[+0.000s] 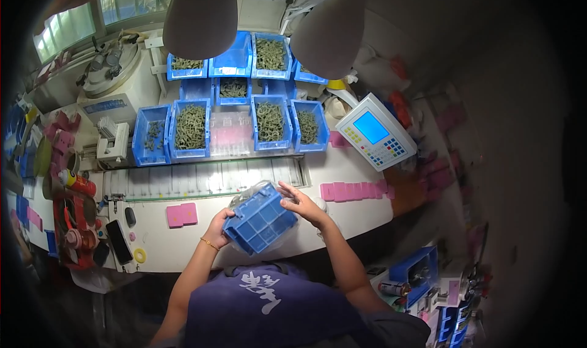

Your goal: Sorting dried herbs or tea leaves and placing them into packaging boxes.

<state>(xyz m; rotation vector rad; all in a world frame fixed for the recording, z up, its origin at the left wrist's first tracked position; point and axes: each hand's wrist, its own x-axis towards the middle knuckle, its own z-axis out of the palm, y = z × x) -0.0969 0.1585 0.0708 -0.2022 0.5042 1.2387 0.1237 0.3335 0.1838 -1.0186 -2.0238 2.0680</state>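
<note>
A blue plastic bin is tipped over in front of my body, with its ribbed underside facing the camera. Clear plastic film or a bag shows around its edges. My left hand grips the bin's left end, fingers over the edge. At the upper right corner, my right hand has its fingers apart; whether it touches the bin I cannot tell. What the bin holds is hidden. Two pink blocks lie on the white worktop left of my hands, and a row of pink blocks lies to the right.
Blue bins of small greenish pieces stand in rows at the back, beside a scale with a blue screen. A glass-covered light strip crosses the worktop. A phone and yellow tape roll lie left. Two lamp heads hang overhead.
</note>
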